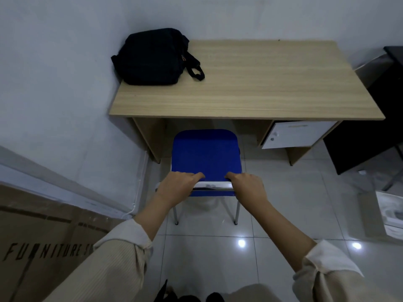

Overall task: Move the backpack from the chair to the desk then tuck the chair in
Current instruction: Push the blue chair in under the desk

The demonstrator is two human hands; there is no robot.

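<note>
The backpack [152, 57] is laid on the counter [261, 83] at its far left corner, against the wall. The blue chair [206, 155] is set before the counter's front edge, its seat partly beneath. The backrest rail is gripped by the left hand [177, 186] and right hand [248, 188], fingers curled over it.

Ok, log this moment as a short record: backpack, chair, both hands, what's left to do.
backpack: lying on the desk's back left corner
chair: blue seat mostly out in front of the desk
left hand: gripping the chair's top rail
right hand: gripping the same rail
left to do: tuck the chair in
</note>
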